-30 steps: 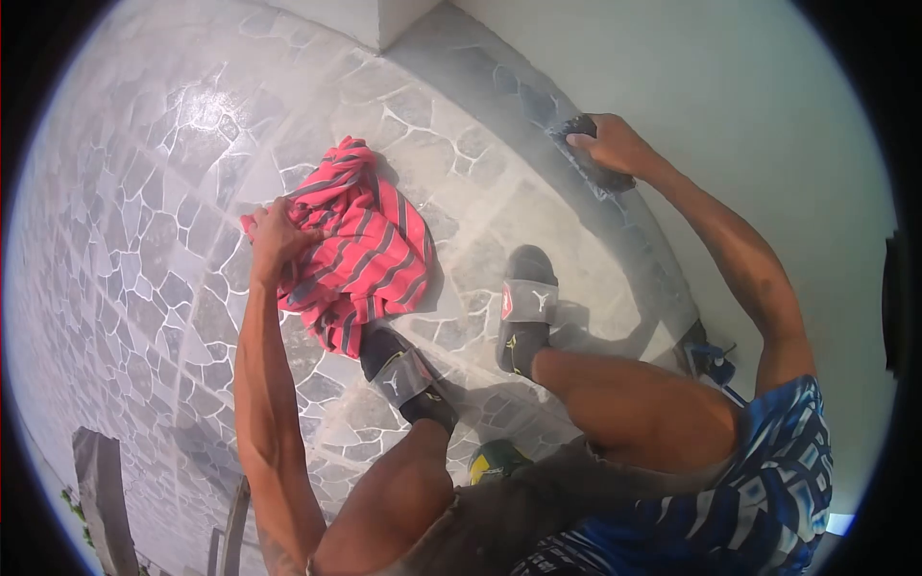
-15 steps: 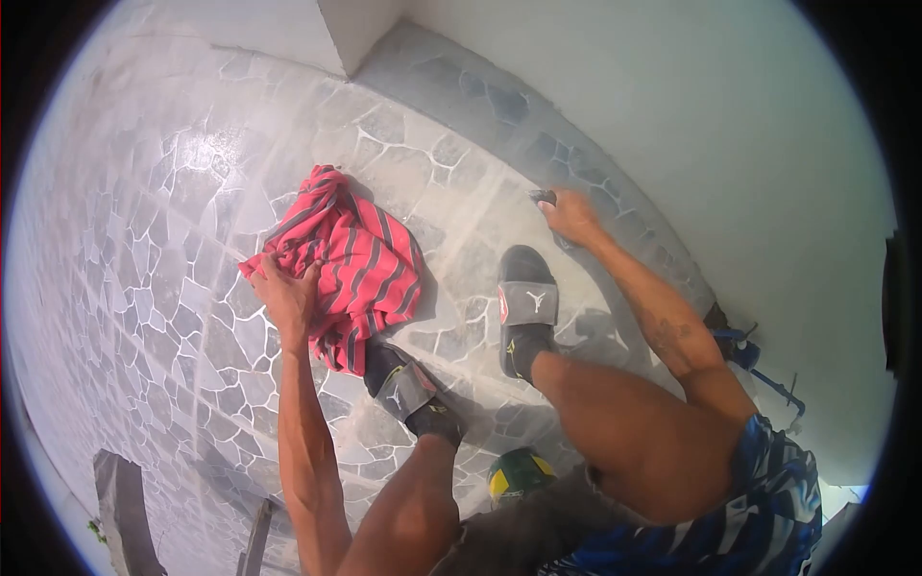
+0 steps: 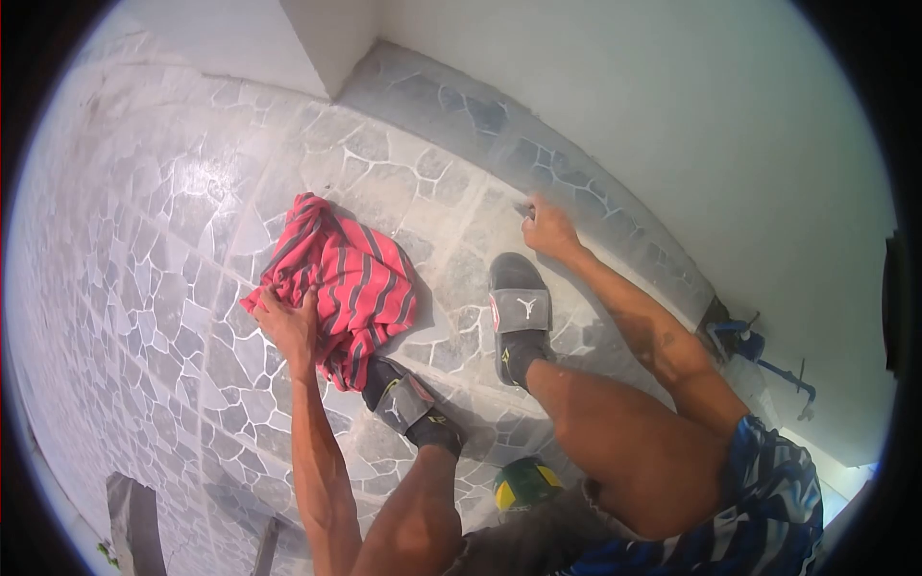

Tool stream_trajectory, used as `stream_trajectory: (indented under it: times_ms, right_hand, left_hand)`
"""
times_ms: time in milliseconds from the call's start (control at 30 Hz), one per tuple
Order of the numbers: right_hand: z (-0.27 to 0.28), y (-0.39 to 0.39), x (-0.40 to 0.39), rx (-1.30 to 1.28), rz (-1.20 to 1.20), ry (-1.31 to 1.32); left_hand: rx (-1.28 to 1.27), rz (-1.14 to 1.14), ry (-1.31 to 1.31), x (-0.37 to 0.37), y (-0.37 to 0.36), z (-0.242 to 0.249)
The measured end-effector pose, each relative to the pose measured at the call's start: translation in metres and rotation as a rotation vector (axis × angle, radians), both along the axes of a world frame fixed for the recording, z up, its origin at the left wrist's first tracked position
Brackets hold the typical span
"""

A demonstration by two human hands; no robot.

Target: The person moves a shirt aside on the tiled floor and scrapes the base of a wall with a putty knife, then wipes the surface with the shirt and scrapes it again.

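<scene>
Left hand clenched on the red striped cloth, bunched on the stone floor left of the slide sandal. Right hand, beyond the sandal, gripping a small dark object. Probably mid-wipe; next, cloth dragged across floor.

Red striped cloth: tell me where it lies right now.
In the head view the red striped cloth lies left of centre on the stone floor, under the left hand, beside the left sandal.
</scene>
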State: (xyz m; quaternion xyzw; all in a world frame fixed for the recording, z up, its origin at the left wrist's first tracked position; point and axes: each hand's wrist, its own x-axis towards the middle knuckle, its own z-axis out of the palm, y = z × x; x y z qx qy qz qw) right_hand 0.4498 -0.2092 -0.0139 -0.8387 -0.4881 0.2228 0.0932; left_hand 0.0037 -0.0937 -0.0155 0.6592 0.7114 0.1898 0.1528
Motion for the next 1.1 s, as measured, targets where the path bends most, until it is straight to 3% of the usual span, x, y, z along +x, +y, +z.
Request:
stream_trajectory:
  times_ms: [400,600,1000,1100]
  right_hand:
    - [0.008,-0.039,-0.017,0.113,0.106,-0.058]
    - [0.013,-0.039,-0.017,-0.009,0.089,-0.064]
    - [0.013,-0.052,-0.020,0.164,0.199,-0.097]
    - [0.016,-0.054,-0.020,0.084,0.186,-0.090]
  left_hand:
    - [-0.020,-0.001,-0.015,0.000,-0.001,0.004]
    - [0.014,0.018,-0.002,0.002,-0.003,0.003]
    - [0.013,0.023,-0.032,0.003,-0.005,0.002]
    - [0.030,0.033,-0.018,0.003,-0.007,0.001]
